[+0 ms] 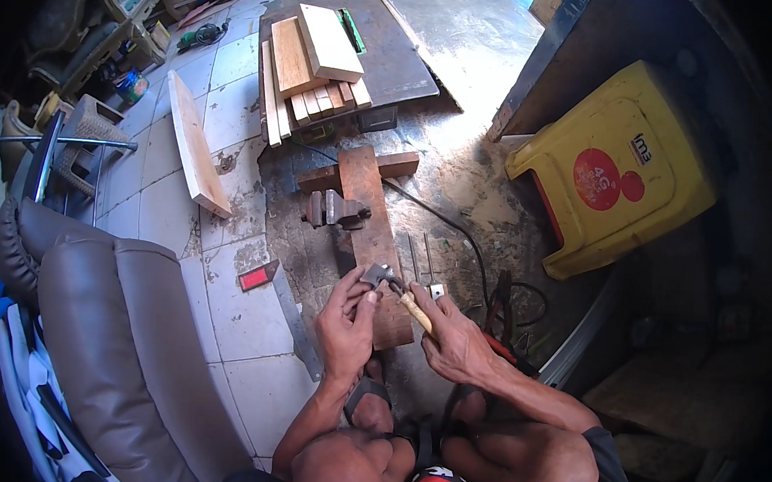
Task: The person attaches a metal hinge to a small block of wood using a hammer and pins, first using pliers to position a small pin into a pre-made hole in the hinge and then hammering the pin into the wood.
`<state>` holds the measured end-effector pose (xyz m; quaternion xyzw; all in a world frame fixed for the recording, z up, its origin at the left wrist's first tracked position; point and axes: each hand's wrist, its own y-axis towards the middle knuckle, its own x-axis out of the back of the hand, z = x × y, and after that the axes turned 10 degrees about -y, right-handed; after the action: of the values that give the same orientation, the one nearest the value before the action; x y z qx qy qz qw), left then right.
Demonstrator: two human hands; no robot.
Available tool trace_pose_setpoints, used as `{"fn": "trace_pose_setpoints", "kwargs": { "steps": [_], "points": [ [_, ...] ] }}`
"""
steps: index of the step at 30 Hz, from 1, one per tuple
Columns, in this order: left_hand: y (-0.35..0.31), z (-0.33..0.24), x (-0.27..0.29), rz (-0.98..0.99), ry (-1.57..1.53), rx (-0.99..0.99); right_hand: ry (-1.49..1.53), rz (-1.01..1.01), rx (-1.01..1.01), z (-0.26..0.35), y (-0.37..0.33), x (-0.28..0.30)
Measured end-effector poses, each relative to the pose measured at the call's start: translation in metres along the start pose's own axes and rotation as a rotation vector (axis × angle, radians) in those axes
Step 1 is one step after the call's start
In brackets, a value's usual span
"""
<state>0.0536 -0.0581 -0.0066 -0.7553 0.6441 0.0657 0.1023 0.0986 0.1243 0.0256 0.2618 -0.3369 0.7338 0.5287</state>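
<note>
My left hand (346, 322) is closed on a small grey metal piece (373, 276), pinched at the fingertips above the near end of a wooden plank (371, 227). My right hand (458, 341) grips a wooden-handled tool (416, 313). Its dark metal end meets or overlaps the grey piece; whether they are joined I cannot tell, nor the tool's exact kind. Farther along the plank sits a metal vise (338, 210). Thin metal rods (414, 257) and a small pale block (437, 291) lie just right of the plank.
A low table (400, 78) at the far side bears stacked boards (327, 43). To the right lies a yellow plastic stool (620, 167). A brown padded seat (106, 339) is at left. A red-and-black tool (258, 276), a black cable (440, 216) and a long board (196, 145) rest on the floor.
</note>
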Motion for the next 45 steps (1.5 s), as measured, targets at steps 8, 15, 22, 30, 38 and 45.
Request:
{"fn": "trace_pose_setpoints", "kwargs": {
  "steps": [8, 15, 22, 30, 38, 45],
  "points": [
    [0.004, 0.009, 0.018, 0.115, 0.104, 0.204, -0.051, -0.019, 0.055, -0.008, -0.004, -0.003],
    [0.006, 0.008, 0.017, 0.112, 0.126, 0.119, -0.042, 0.033, 0.043, -0.002, 0.000, 0.003],
    [0.005, 0.002, 0.011, 0.081, 0.223, 0.003, -0.027, 0.023, 0.040, -0.001, 0.000, 0.000],
    [0.005, 0.008, 0.012, 0.078, 0.308, -0.100, -0.027, 0.025, 0.036, -0.003, -0.001, -0.002],
    [0.002, 0.011, 0.012, 0.083, 0.368, -0.134, -0.025, 0.005, 0.068, -0.006, -0.003, -0.005],
    [-0.001, 0.004, 0.008, 0.084, 0.385, -0.184, -0.019, 0.047, 0.047, -0.006, -0.001, -0.004]
  ]
}}
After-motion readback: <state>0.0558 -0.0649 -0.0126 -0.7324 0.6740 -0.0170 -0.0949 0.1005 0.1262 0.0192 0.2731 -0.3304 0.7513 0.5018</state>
